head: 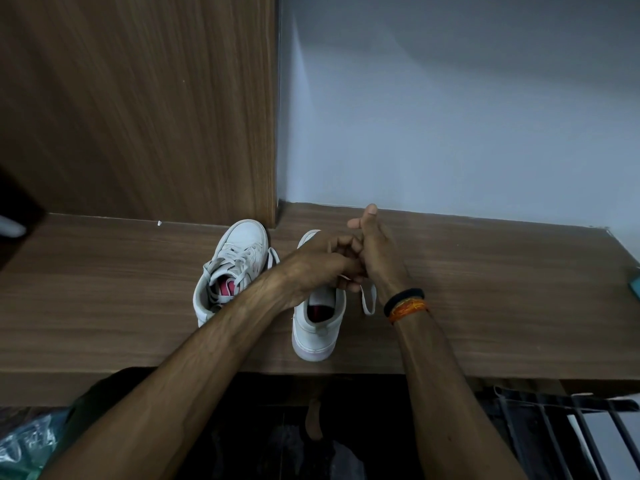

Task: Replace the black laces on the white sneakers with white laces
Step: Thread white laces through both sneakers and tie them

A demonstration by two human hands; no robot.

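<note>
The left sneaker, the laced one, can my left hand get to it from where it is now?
Probably yes: the left sneaker sits uncovered beside your left hand, though that hand is busy with the white lace.

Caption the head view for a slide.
Both hands work a white lace over the right sneaker; left sneaker already laced white.

A wooden shelf meets a wood panel; grey wall behind.

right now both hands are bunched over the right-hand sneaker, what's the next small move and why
Probably draw the white lace snug through the right-hand sneaker. The left hand and right hand meet over its eyelets, slack lace loops onto the wooden shelf, and the other sneaker already looks laced in white.
</note>
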